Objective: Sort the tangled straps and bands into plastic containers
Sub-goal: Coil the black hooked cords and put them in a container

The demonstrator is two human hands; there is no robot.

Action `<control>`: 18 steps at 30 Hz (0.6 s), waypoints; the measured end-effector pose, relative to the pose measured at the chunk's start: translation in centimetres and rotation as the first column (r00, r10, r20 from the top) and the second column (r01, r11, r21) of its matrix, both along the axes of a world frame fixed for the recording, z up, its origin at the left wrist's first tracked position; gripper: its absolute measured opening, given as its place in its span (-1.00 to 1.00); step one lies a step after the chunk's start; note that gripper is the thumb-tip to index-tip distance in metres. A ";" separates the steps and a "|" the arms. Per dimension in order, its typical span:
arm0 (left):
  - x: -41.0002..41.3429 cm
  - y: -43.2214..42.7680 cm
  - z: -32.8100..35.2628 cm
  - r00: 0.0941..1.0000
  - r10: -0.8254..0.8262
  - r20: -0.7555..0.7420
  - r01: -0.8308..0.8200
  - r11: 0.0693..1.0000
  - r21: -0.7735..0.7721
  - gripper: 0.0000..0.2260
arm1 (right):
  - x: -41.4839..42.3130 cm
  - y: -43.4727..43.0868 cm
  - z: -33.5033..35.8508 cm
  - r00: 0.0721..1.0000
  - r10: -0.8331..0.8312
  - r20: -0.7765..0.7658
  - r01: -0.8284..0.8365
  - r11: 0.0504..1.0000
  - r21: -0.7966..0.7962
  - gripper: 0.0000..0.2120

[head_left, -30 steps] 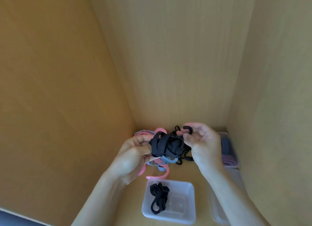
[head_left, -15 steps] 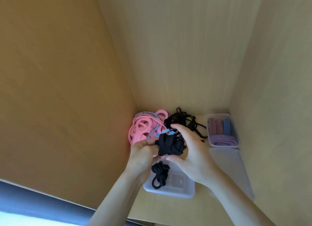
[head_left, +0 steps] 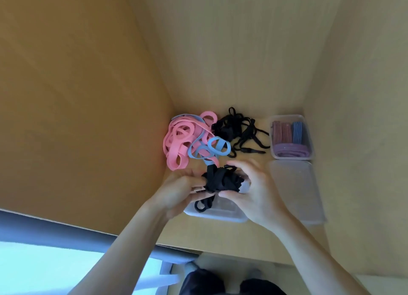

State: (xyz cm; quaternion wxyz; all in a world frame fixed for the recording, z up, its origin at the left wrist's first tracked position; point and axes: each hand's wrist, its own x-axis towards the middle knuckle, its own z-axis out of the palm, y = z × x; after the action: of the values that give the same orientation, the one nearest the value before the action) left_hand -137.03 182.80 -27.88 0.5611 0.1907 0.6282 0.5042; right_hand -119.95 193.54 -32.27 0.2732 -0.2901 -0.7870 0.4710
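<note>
Holding a wad of black straps (head_left: 220, 181) between them, both hands work just above the clear container (head_left: 229, 216) at the front edge of the shelf. A black strap (head_left: 203, 204) already lies in that container, so this looks like the bin for black pieces, and I judge the wad is being kept compact so it drops in as one. The left hand (head_left: 176, 191) pinches the wad's left side with curled fingers. The right hand (head_left: 254, 197) wraps it from the right, fingers arched over the top and thumb tucked beneath. The unsorted stock sits further back: pink bands (head_left: 178, 140) crowd the back left corner against the left wall (head_left: 88, 96), blue bands (head_left: 217, 147) are looped into them, and a loose black tangle (head_left: 238, 131) lies along the back edge beside them. In the back right corner a second container (head_left: 287, 116) holds folded purple, pink and blue bands. In front of it lies a clear tray or lid (head_left: 295, 191); which of the two I cannot tell. Walls close in on three sides, so open room is mostly the bare strip in the middle and the front edge, where the arms enter. The front container sits close to that edge, so a hard push down might tip it off.
</note>
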 end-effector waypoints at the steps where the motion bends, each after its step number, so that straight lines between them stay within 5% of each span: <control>1: -0.1 -0.4 -0.1 1.000 -0.005 0.017 0.005 1.000 0.003 -0.75 | 0.1 -0.2 -0.3 1.000 -0.010 -0.002 0.010 1.000 -0.013 -0.40; 6: -0.6 -0.9 -0.1 0.997 -0.059 0.050 0.059 0.998 -0.006 -0.62 | 0.8 0.0 -1.1 0.996 -0.083 -0.019 0.081 0.990 -0.118 -0.44; 12: 0.4 -0.4 -0.3 0.970 -0.093 -0.226 0.098 0.995 0.011 -0.56 | 1.5 -0.5 -1.7 0.983 -0.182 0.010 0.179 0.954 -0.240 -0.52; 14: 0.2 -0.5 -0.8 0.893 -0.132 -0.429 0.168 0.985 0.047 -0.55 | 1.9 -0.7 -1.9 0.971 -0.236 0.027 0.234 0.934 -0.268 -0.58; 18: -1.2 -1.2 -2.8 0.572 -0.159 -0.805 0.321 0.946 0.042 -0.49 | 2.2 -1.8 -2.5 0.925 -0.365 0.103 0.379 0.882 -0.278 -0.67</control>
State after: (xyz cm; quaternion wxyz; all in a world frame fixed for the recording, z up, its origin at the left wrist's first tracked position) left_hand -138.25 181.61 -30.72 0.2680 0.5279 0.7299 0.3417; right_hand -117.74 191.78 -34.80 0.2936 -0.4841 -0.6444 0.5140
